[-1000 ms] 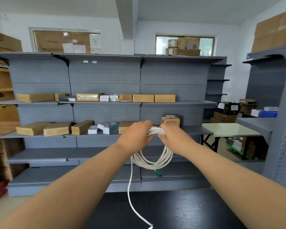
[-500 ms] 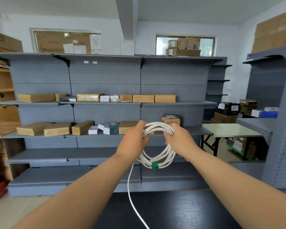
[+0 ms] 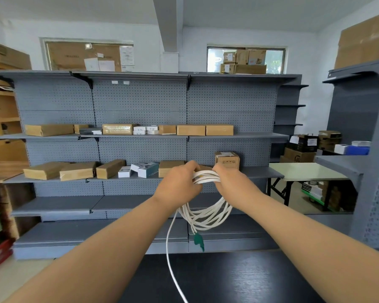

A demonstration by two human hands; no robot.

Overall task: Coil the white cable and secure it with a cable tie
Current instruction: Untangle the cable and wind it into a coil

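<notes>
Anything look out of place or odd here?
Nothing damaged. The white cable, gripped by left hand and right hand, hangs in uneven loops; its green connector dangles below, and one loose strand trails off the frame's bottom. No cable tie shows.

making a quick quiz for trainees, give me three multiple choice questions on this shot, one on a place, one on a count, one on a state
1. Where is the cable's plug?
A. on a shelf
B. hanging below the coil
C. tucked in a box

2. How many hands grip the coil?
A. none
B. one
C. two

3. What state is the white cable in?
A. partly coiled, with a loose tail trailing down
B. fully coiled and tied
C. lying loose on the floor

Answers:
1 B: the green plug dangles under the loops.
2 C: the left hand and the right hand both hold the coil's top.
3 A: one strand runs down from the coil over the dark table and out of frame, and no tie shows.
</notes>
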